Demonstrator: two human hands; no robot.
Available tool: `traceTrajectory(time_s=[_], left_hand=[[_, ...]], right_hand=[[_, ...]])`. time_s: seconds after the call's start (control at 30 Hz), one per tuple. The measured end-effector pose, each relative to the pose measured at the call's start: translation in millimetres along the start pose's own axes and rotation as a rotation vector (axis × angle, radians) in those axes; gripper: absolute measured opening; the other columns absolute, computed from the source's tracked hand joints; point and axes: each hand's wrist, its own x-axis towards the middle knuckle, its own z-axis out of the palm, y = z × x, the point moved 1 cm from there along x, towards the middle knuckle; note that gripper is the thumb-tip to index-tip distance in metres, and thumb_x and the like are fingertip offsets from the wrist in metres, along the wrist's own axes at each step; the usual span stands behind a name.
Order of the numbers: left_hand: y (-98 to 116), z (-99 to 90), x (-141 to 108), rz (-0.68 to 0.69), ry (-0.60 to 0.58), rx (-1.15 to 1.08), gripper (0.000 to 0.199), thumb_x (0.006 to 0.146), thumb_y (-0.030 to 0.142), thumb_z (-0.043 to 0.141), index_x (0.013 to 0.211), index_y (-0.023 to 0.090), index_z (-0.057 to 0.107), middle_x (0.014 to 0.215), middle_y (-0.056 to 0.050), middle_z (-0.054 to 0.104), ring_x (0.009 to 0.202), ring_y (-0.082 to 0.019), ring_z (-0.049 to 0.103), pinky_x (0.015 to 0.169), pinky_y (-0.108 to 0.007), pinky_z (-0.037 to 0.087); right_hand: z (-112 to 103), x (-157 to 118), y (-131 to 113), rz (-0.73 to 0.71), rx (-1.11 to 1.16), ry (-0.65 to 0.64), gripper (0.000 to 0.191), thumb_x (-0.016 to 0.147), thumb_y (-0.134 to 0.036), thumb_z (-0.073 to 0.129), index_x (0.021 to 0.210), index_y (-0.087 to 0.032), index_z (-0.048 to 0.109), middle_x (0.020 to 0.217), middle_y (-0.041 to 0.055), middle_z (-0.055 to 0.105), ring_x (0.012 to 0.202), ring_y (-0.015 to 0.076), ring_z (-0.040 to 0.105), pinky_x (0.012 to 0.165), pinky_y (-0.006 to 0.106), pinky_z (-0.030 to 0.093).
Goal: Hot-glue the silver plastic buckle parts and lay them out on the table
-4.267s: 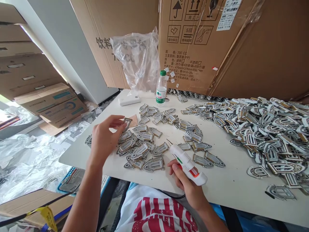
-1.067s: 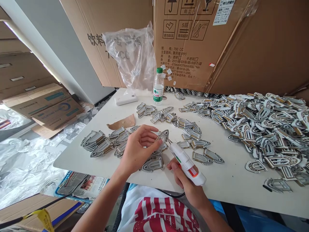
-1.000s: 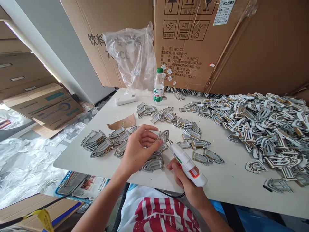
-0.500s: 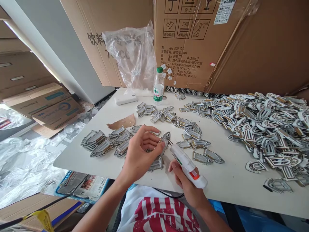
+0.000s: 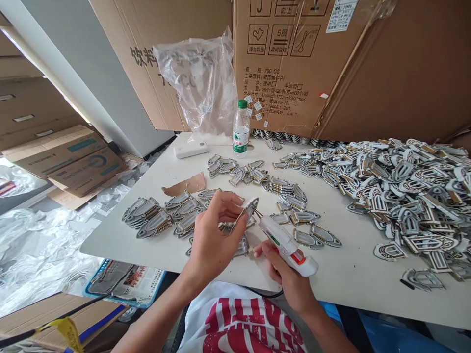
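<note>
My left hand [image 5: 213, 235] is closed, pinching a small grey-and-white pointed-arch piece [image 5: 251, 208] between thumb and fingers above the table. My right hand [image 5: 289, 282] is wrapped round a white hand tool [image 5: 281, 240] with a green label, a red-orange part and thin metal prongs. The prong tips point at the held piece, close to its right edge; whether they touch it I cannot tell. Similar arched pieces lie under and beside my left hand, including a stacked group [image 5: 156, 225] to its left and a few pieces [image 5: 307, 239] beyond the tool.
A large heap of arched pieces [image 5: 412, 196] covers the table's right side. Towards the back stand a green-capped water bottle [image 5: 241, 130], a white power bank [image 5: 191, 149] and a clear plastic bag [image 5: 202, 88], before big cartons [image 5: 279, 73]. A brown scrap [image 5: 186, 185] lies left.
The held piece has tilted, showing its edge more. The tool has moved slightly up, its prongs still near the piece.
</note>
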Motion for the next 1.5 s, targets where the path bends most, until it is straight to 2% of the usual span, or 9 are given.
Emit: traceTrajectory(time_s=[0.13, 0.2, 0.37, 0.67, 0.83, 0.93, 1.07, 1.4, 1.5], left_hand=[[-5.9, -2.5, 1.1, 0.215, -0.016, 0.218, 0.02, 0.099, 0.012, 0.072, 0.103, 0.027, 0.059, 0.09, 0.004, 0.076, 0.075, -0.013, 0.075, 0.077, -0.028, 0.062], [-10.2, -3.4, 1.8, 0.305, -0.032, 0.318, 0.02, 0.1, 0.009, 0.068, 0.102, 0.027, 0.058, 0.089, 0.004, 0.077, 0.075, -0.014, 0.074, 0.074, -0.028, 0.058], [-18.4, -2.0, 2.2, 0.379, -0.042, 0.402, 0.019, 0.101, 0.007, 0.062, 0.1, 0.026, 0.058, 0.092, 0.002, 0.081, 0.079, -0.017, 0.076, 0.072, -0.029, 0.055], [-21.4, 0.9, 4.5, 0.243, -0.011, 0.333, 0.015, 0.101, 0.015, 0.067, 0.096, 0.027, 0.06, 0.09, 0.001, 0.08, 0.081, -0.019, 0.079, 0.077, -0.032, 0.058], [-17.2, -0.5, 10.2, 0.037, 0.022, 0.111, 0.018, 0.097, 0.026, 0.077, 0.1, 0.027, 0.059, 0.09, 0.002, 0.077, 0.079, -0.017, 0.077, 0.079, -0.032, 0.064], [-16.3, -4.8, 15.4, -0.055, 0.032, -0.034, 0.023, 0.093, 0.029, 0.081, 0.104, 0.026, 0.06, 0.097, 0.0, 0.076, 0.088, -0.018, 0.077, 0.084, -0.033, 0.066], [-17.9, -12.5, 21.9, -0.108, -0.04, -0.082, 0.026, 0.089, 0.028, 0.084, 0.104, 0.025, 0.064, 0.1, -0.002, 0.077, 0.097, -0.02, 0.075, 0.091, -0.036, 0.062], [-21.4, -18.1, 25.6, -0.277, 0.013, -0.318, 0.052, 0.076, 0.028, 0.091, 0.118, 0.026, 0.062, 0.102, -0.002, 0.073, 0.089, -0.018, 0.073, 0.077, -0.029, 0.062], [-20.9, -18.8, 26.0, -0.328, -0.006, -0.321, 0.041, 0.079, 0.031, 0.089, 0.115, 0.023, 0.072, 0.103, -0.004, 0.076, 0.091, -0.019, 0.074, 0.08, -0.03, 0.063]], right_hand=[[0.3, 1.4, -2.0, -0.011, 0.065, -0.013, 0.051, 0.098, -0.066, 0.076, 0.111, -0.018, 0.085, 0.085, 0.0048, 0.074, 0.049, 0.0072, 0.03, 0.048, 0.028, 0.022], [0.2, 1.9, -1.0, 0.008, 0.088, -0.027, 0.05, 0.099, -0.065, 0.076, 0.117, -0.019, 0.085, 0.084, 0.0046, 0.075, 0.049, 0.0068, 0.029, 0.048, 0.028, 0.021], [-0.9, 2.7, 1.1, 0.042, 0.095, -0.031, 0.054, 0.098, -0.066, 0.076, 0.124, -0.018, 0.084, 0.083, 0.0048, 0.074, 0.048, 0.0072, 0.028, 0.048, 0.027, 0.02], [0.7, 3.9, -1.7, 0.07, 0.103, -0.05, 0.057, 0.096, -0.066, 0.079, 0.129, -0.019, 0.082, 0.081, 0.0018, 0.071, 0.048, 0.0061, 0.027, 0.047, 0.026, 0.022], [-0.9, 0.8, 0.1, 0.026, 0.084, -0.063, 0.059, 0.097, -0.067, 0.078, 0.129, -0.018, 0.082, 0.081, 0.0017, 0.069, 0.05, 0.0071, 0.027, 0.047, 0.026, 0.026], [-3.0, -1.6, 1.3, -0.015, 0.057, -0.085, 0.055, 0.099, -0.066, 0.075, 0.125, -0.018, 0.083, 0.08, 0.0015, 0.069, 0.05, 0.008, 0.029, 0.048, 0.027, 0.03], [-3.7, -2.2, 1.9, -0.041, 0.044, -0.096, 0.049, 0.101, -0.065, 0.073, 0.113, -0.019, 0.084, 0.079, 0.0017, 0.069, 0.05, 0.0085, 0.031, 0.048, 0.028, 0.031], [-2.6, -4.7, 8.3, -0.089, -0.005, -0.043, 0.053, 0.1, -0.07, 0.073, 0.111, -0.019, 0.084, 0.081, 0.0031, 0.069, 0.05, 0.0102, 0.034, 0.049, 0.029, 0.037], [-3.1, -5.5, 9.9, -0.082, -0.007, -0.038, 0.054, 0.099, -0.07, 0.073, 0.111, -0.019, 0.084, 0.083, 0.0043, 0.07, 0.051, 0.0106, 0.035, 0.05, 0.03, 0.039]])
